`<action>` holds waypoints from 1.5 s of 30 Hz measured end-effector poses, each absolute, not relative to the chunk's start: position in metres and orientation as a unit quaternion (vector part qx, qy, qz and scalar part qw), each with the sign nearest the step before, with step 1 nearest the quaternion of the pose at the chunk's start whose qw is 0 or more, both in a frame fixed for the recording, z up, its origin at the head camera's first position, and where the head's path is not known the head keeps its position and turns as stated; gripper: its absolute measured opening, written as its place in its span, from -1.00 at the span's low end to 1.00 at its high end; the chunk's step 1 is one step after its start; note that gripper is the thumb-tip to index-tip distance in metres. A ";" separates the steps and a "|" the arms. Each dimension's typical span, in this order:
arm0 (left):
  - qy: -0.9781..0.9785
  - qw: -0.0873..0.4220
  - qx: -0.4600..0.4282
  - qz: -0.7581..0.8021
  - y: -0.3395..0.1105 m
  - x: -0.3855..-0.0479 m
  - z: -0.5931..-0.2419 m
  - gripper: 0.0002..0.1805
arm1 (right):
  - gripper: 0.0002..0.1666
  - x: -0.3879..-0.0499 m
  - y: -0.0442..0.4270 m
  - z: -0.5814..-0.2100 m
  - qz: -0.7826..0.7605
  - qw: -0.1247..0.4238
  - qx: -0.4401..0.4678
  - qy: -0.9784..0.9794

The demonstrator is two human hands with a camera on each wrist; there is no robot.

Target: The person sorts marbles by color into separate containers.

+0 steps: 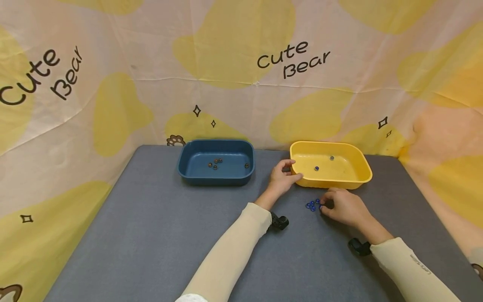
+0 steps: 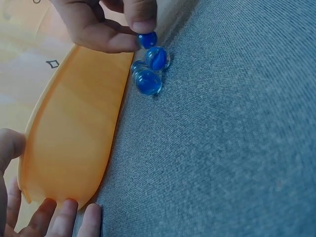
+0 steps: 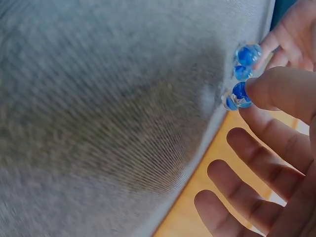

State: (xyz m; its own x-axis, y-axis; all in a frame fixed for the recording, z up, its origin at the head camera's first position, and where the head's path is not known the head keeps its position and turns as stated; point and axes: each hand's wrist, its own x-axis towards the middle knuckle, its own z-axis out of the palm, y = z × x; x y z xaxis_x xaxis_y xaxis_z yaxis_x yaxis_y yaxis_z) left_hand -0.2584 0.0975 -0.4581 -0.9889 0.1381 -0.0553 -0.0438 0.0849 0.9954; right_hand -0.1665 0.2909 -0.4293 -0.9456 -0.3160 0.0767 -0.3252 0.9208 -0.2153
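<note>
I'd say my job is part done. Five little brown balls sit in the one blue tub, mid-frame in the head view. Two marbles sit in the one yellow tub, right of the middle. Just below it, a bunch of blue marbles on the table looks left to do; I count five or six, crowded. My right hand has its grip pinched on one blue marble. My left hand has its grip clamped on the yellow tub's left end.
</note>
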 end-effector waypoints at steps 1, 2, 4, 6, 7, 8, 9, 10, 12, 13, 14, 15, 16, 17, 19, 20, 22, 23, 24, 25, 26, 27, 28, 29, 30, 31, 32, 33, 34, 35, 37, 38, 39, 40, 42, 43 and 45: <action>0.733 0.067 0.032 0.676 0.097 -0.259 -0.459 -0.49 | -0.88 -0.166 0.291 -0.428 0.114 0.024 0.164 -0.980; 0.734 0.067 0.032 0.676 0.097 -0.259 -0.459 -0.49 | -0.88 -0.166 0.292 -0.426 0.114 0.026 0.166 -0.979; 0.735 0.068 0.032 0.674 0.097 -0.259 -0.459 -0.49 | -0.87 -0.166 0.292 -0.422 0.112 0.031 0.167 -0.979; 0.735 0.069 0.033 0.673 0.097 -0.259 -0.459 -0.48 | -0.88 -0.166 0.291 -0.416 0.112 0.034 0.169 -0.979; 0.736 0.069 0.033 0.673 0.096 -0.259 -0.459 -0.48 | -0.88 -0.167 0.291 -0.413 0.112 0.036 0.170 -0.978; 0.736 0.069 0.033 0.673 0.096 -0.259 -0.459 -0.48 | -0.88 -0.167 0.291 -0.409 0.113 0.039 0.172 -0.978; 0.736 0.068 0.033 0.673 0.096 -0.259 -0.459 -0.48 | -0.89 -0.168 0.291 -0.406 0.114 0.044 0.175 -0.977; 0.736 0.066 0.034 0.673 0.096 -0.259 -0.458 -0.48 | -0.89 -0.169 0.291 -0.403 0.116 0.049 0.177 -0.976; 0.735 0.063 0.036 0.674 0.096 -0.259 -0.458 -0.48 | -0.90 -0.171 0.292 -0.397 0.119 0.059 0.183 -0.974; 0.735 0.063 0.037 0.674 0.096 -0.259 -0.458 -0.48 | -0.89 -0.172 0.292 -0.395 0.120 0.065 0.184 -0.973; 0.734 0.062 0.038 0.675 0.096 -0.259 -0.458 -0.48 | -0.89 -0.174 0.293 -0.392 0.121 0.070 0.186 -0.973; 0.734 0.062 0.038 0.675 0.096 -0.259 -0.458 -0.47 | -0.89 -0.175 0.293 -0.389 0.121 0.074 0.186 -0.972; 0.734 0.063 0.039 0.675 0.096 -0.259 -0.458 -0.47 | -0.89 -0.177 0.294 -0.386 0.121 0.077 0.186 -0.972; 0.733 0.063 0.040 0.676 0.096 -0.259 -0.458 -0.47 | -0.90 -0.178 0.295 -0.383 0.122 0.079 0.187 -0.972; 0.733 0.066 0.040 0.676 0.096 -0.260 -0.457 -0.47 | -0.91 -0.181 0.297 -0.377 0.124 0.080 0.184 -0.972; 0.732 0.066 0.040 0.677 0.096 -0.260 -0.457 -0.47 | -0.92 -0.183 0.297 -0.374 0.125 0.079 0.182 -0.972; 0.731 0.067 0.041 0.678 0.096 -0.260 -0.457 -0.47 | -0.92 -0.186 0.299 -0.368 0.125 0.074 0.176 -0.974; 0.731 0.068 0.041 0.678 0.096 -0.260 -0.457 -0.47 | -0.92 -0.188 0.299 -0.365 0.126 0.070 0.173 -0.974; 0.731 0.068 0.041 0.677 0.096 -0.259 -0.457 -0.47 | -0.91 -0.190 0.300 -0.362 0.125 0.066 0.170 -0.975; 0.732 0.068 0.041 0.677 0.096 -0.259 -0.457 -0.47 | -0.90 -0.192 0.300 -0.360 0.123 0.062 0.166 -0.976; 0.732 0.069 0.041 0.676 0.095 -0.259 -0.457 -0.48 | -0.89 -0.195 0.300 -0.358 0.124 0.056 0.163 -0.977; 0.733 0.069 0.041 0.676 0.095 -0.259 -0.457 -0.49 | -0.88 -0.197 0.301 -0.356 0.124 0.052 0.159 -0.978; 0.733 0.069 0.041 0.675 0.095 -0.259 -0.457 -0.49 | -0.88 -0.199 0.301 -0.354 0.124 0.048 0.156 -0.979; 0.733 0.069 0.041 0.676 0.095 -0.259 -0.457 -0.50 | -0.87 -0.202 0.302 -0.353 0.123 0.045 0.154 -0.979; 0.732 0.069 0.041 0.677 0.095 -0.259 -0.458 -0.50 | -0.86 -0.204 0.302 -0.352 0.124 0.043 0.152 -0.980; 0.731 0.068 0.041 0.678 0.095 -0.258 -0.458 -0.50 | -0.85 -0.207 0.303 -0.352 0.124 0.039 0.149 -0.980; 0.730 0.067 0.041 0.678 0.095 -0.258 -0.458 -0.50 | -0.84 -0.209 0.304 -0.352 0.123 0.037 0.147 -0.981; 0.730 0.067 0.041 0.679 0.095 -0.258 -0.458 -0.50 | -0.84 -0.211 0.305 -0.352 0.123 0.035 0.145 -0.981; 0.731 0.066 0.041 0.678 0.095 -0.258 -0.458 -0.50 | -0.83 -0.214 0.306 -0.352 0.122 0.033 0.143 -0.982; 0.731 0.065 0.041 0.678 0.095 -0.258 -0.457 -0.50 | -0.82 -0.216 0.307 -0.352 0.122 0.030 0.141 -0.982; 0.732 0.064 0.040 0.677 0.095 -0.257 -0.457 -0.51 | -0.82 -0.221 0.309 -0.354 0.121 0.025 0.138 -0.983; 0.733 0.063 0.038 0.676 0.095 -0.257 -0.457 -0.51 | -0.82 -0.223 0.310 -0.355 0.121 0.023 0.137 -0.983; 0.734 0.064 0.038 0.676 0.095 -0.257 -0.457 -0.51 | -0.82 -0.225 0.311 -0.356 0.122 0.021 0.136 -0.983; 0.734 0.064 0.037 0.675 0.095 -0.257 -0.457 -0.51 | -0.82 -0.227 0.313 -0.357 0.123 0.019 0.136 -0.983; 0.734 0.065 0.036 0.675 0.096 -0.256 -0.457 -0.51 | -0.83 -0.232 0.316 -0.361 0.123 0.016 0.135 -0.983; 0.734 0.066 0.035 0.675 0.096 -0.256 -0.457 -0.51 | -0.84 -0.234 0.317 -0.363 0.125 0.016 0.136 -0.983; 0.734 0.067 0.034 0.675 0.096 -0.256 -0.457 -0.50 | -0.85 -0.239 0.320 -0.367 0.127 0.017 0.140 -0.982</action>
State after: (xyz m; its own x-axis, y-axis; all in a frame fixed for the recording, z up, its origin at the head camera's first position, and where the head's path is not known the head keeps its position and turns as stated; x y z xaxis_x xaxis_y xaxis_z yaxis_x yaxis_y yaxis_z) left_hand -0.2557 0.0959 -0.4567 -0.9886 0.1408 -0.0531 -0.0411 0.0872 0.9953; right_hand -0.2385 0.3197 -0.3675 -0.9603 -0.2705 0.0683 -0.2789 0.9288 -0.2440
